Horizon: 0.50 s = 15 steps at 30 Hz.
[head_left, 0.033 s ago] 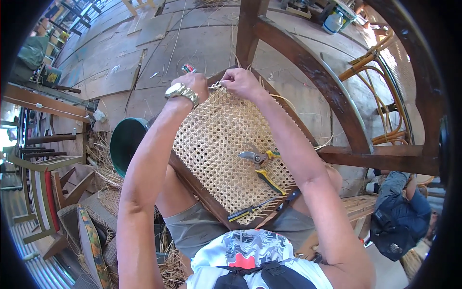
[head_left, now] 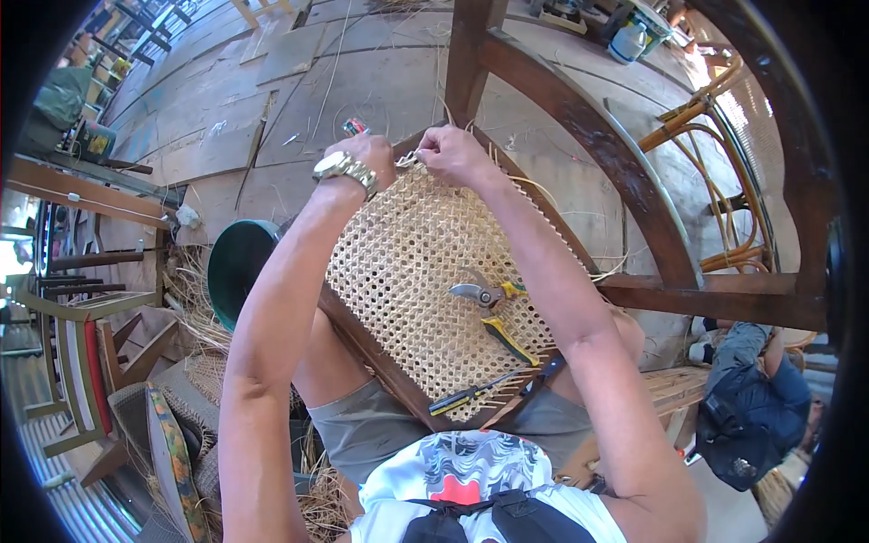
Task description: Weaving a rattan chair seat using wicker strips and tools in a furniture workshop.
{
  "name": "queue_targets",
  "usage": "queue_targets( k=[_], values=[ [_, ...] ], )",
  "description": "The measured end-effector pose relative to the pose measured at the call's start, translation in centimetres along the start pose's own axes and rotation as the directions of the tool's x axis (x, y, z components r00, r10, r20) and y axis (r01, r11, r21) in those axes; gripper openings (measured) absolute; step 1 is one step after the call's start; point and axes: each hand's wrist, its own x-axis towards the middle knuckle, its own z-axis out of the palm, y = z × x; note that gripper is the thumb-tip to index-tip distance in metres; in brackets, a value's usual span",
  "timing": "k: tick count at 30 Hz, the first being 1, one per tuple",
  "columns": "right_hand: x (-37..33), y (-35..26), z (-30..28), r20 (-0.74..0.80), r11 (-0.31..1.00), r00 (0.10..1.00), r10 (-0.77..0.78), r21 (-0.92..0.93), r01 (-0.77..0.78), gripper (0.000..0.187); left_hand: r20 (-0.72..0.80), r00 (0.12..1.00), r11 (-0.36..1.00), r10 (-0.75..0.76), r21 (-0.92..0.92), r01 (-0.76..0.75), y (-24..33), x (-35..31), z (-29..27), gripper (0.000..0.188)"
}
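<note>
Across my lap lies a woven cane seat panel (head_left: 407, 262) in a dark wooden chair frame (head_left: 391, 387). Both hands are at its far corner. My left hand (head_left: 369, 152), with a metal watch on the wrist, is closed at the edge; its fingertips are hidden. Close beside it, my right hand (head_left: 453, 154) pinches a pale cane strand (head_left: 407, 161) at the weave's edge. A small red and green object (head_left: 355, 127) shows just beyond the left hand; whether I hold it is unclear. On the cane rest pruning shears (head_left: 509, 342) with yellow handles and a yellow-and-black screwdriver-like tool (head_left: 462, 400).
The chair's dark curved arm (head_left: 588, 136) rises on the right. A dark green bucket (head_left: 237, 271) stands left of my knee, near loose cane scraps (head_left: 195, 299). A rattan chair (head_left: 724, 163) is farther right. At lower right sits another person (head_left: 756, 389).
My left hand and wrist have shifted very slightly. The right hand, the panel and the tools on it look the same.
</note>
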Motion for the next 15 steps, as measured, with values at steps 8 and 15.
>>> queue_targets(
  k=[8,15],
  values=[
    [-0.8,-0.3,-2.0,0.008,0.977,0.991,-0.132,-0.166,0.131,0.024,0.049,0.996,0.990,0.069,0.117,-0.074,1.6,0.8,-0.3,0.031],
    [0.2,-0.4,-0.8,0.081,0.915,0.966,-0.244,-0.309,0.257,0.022,-0.087,0.996,0.963,0.002,-0.267,-0.025,-0.3,2.1,5.9,0.035]
  ],
)
